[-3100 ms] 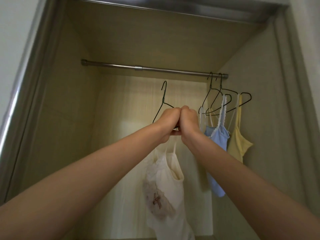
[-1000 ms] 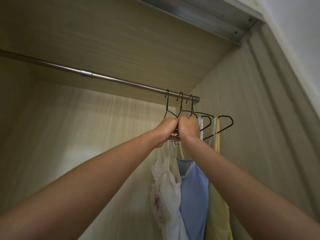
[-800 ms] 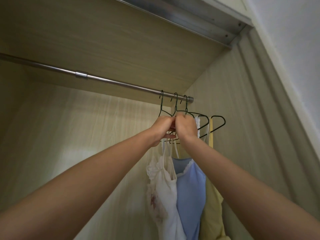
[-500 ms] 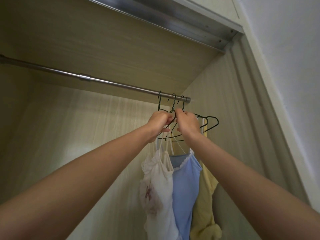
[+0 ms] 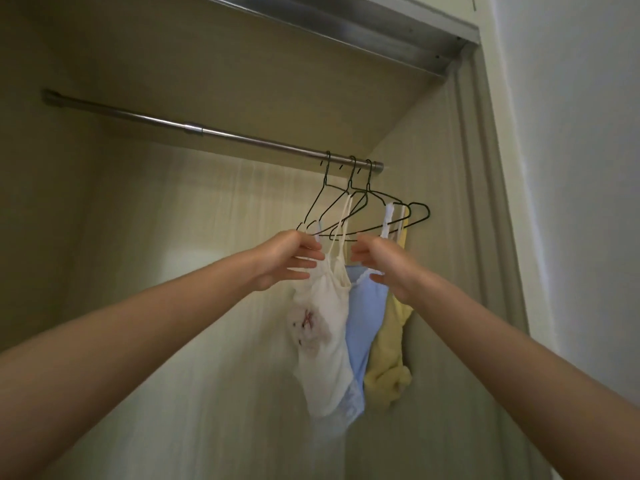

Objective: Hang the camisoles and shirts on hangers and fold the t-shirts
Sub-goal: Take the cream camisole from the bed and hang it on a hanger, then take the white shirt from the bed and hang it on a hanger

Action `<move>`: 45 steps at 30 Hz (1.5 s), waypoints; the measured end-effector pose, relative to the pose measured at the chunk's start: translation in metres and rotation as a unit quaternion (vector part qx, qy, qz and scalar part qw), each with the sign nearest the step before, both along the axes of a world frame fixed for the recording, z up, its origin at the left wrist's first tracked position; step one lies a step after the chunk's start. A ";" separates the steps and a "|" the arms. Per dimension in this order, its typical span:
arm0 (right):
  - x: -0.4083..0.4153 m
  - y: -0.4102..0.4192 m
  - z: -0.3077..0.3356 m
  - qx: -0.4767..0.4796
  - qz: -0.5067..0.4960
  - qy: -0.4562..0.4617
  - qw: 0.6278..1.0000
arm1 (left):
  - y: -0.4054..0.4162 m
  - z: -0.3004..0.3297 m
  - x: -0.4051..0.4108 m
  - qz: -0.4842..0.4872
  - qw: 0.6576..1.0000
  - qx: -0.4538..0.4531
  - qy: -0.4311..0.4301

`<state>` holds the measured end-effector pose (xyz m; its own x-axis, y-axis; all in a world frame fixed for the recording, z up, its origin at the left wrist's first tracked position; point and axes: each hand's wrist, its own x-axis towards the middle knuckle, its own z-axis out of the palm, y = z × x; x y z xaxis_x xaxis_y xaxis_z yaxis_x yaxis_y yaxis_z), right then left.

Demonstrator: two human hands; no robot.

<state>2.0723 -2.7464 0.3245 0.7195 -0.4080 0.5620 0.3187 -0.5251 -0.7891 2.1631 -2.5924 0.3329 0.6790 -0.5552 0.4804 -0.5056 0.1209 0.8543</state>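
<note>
Landmark: closet rod (image 5: 214,132), running left-high to right-low, all load at its right end. Left to right: left hand (image 5: 287,259) sits below the rod's right end, fingers loosely extended with tips touching the white camisole (image 5: 323,327) at its top edge; cannot tell if it pinches a strap or just rests there. The white camisole hangs from the leftmost of three wire hangers (image 5: 349,209) hooked on the rod; long axis is vertical, straps up, hem down. Next right, blue camisole (image 5: 363,317), same orientation, partly behind the white one. Right hand (image 5: 377,263) is relaxed and open, fingertips near the blue camisole's neckline, holding nothing visible. Yellow camisole (image 5: 388,355) is furthest right, by the closet side wall. Judgement: hanging looks done here. The white camisole lies between both hands, left hand nearer, so any strap tidy-up falls to the left.
</note>
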 end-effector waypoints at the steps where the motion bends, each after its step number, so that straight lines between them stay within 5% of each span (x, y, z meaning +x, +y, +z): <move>1: -0.003 0.001 -0.009 0.003 0.015 0.006 1.000 | 0.007 -0.012 -0.005 -0.009 1.000 0.006 0.014; 8: -0.030 0.012 -0.060 0.083 0.160 0.041 0.983 | 0.066 -0.075 -0.027 -0.029 0.993 0.016 0.115; 14: -0.049 0.041 -0.106 0.172 0.255 0.089 0.947 | 0.139 -0.110 -0.036 0.039 0.973 0.020 0.228; 19: -0.027 0.090 -0.147 0.201 0.322 0.143 0.914 | 0.219 -0.142 -0.058 0.106 0.964 0.020 0.242; 34: 0.004 0.380 -0.218 0.144 0.582 0.259 0.758 | 0.494 -0.221 -0.191 0.303 0.904 -0.055 0.297; 45: -0.034 0.592 -0.297 0.161 0.634 0.344 0.673 | 0.666 -0.310 -0.308 0.457 0.808 -0.111 0.354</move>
